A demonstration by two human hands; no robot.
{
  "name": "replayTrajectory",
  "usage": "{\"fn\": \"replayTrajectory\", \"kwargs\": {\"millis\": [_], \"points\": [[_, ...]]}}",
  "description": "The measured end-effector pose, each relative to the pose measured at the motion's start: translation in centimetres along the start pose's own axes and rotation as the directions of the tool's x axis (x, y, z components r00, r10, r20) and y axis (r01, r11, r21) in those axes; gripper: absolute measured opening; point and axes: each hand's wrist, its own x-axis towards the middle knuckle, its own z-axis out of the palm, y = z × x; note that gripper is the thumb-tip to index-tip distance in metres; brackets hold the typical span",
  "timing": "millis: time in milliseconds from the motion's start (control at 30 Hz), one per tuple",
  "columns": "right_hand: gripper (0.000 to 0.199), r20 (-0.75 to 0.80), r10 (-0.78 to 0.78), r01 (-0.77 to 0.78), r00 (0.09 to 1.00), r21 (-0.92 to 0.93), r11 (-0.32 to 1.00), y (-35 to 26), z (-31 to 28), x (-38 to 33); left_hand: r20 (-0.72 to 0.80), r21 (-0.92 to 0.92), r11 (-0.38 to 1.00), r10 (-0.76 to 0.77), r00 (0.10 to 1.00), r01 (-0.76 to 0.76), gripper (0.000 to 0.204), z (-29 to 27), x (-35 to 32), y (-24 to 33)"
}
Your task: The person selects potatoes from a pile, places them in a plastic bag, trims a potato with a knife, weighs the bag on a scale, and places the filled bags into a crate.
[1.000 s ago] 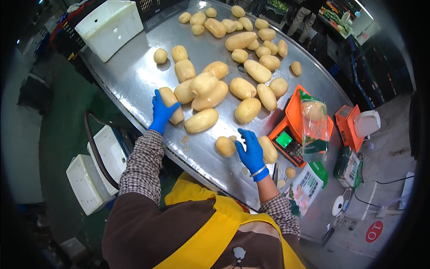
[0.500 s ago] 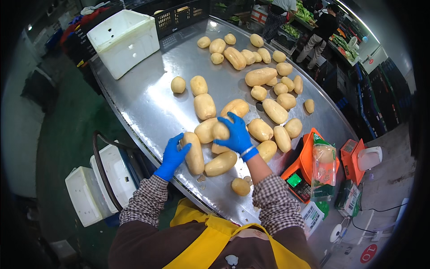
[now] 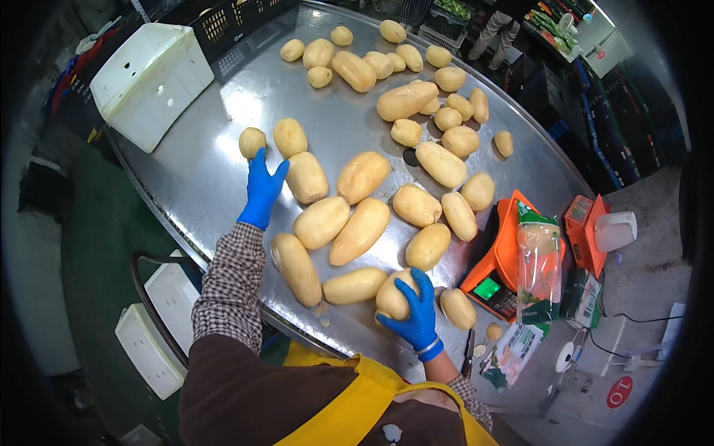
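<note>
Pale tan lotus root sections, some long and some nearly round, lie across the metal table (image 3: 223, 178). My gloved left hand (image 3: 265, 189) reaches to the far left, its thumb and fingers spread. Its fingertips meet the near edge of a small round lotus root (image 3: 252, 141). Close to the table's near edge, my gloved right hand (image 3: 413, 311) is closed round a stubby lotus root (image 3: 391, 294). A long lotus root (image 3: 354, 285) lies just left of that piece, and a short one (image 3: 458, 308) lies to its right.
An orange scale (image 3: 497, 256) stands at the right, with a clear-and-green bag (image 3: 538, 264) on it. A knife (image 3: 468, 354) lies near its front. A white foam box (image 3: 152, 82) sits at the far left; white bins (image 3: 151, 349) stand below the table's left side.
My left hand has left the long lotus root and moved farther away to the small round one. My right hand has come nearer with a lotus root. The head view has shifted.
</note>
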Motion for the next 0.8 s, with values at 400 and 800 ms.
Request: {"fn": "replayTrajectory", "kwargs": {"millis": [400,800], "points": [[0.059,0.038,0.098,-0.098,0.994,-0.022,0.995,2.1,-0.7,-3.1,0.224,0.427,0.904,-0.101,0.969,-0.004,0.106,5.6,8.4,1.9],[0.032,-0.076,0.247,-0.237,0.966,0.120,0.964,4.0,-0.9,-1.0,0.568,0.167,0.945,0.142,0.811,-0.282,0.084,4.4,10.2,3.8]]}}
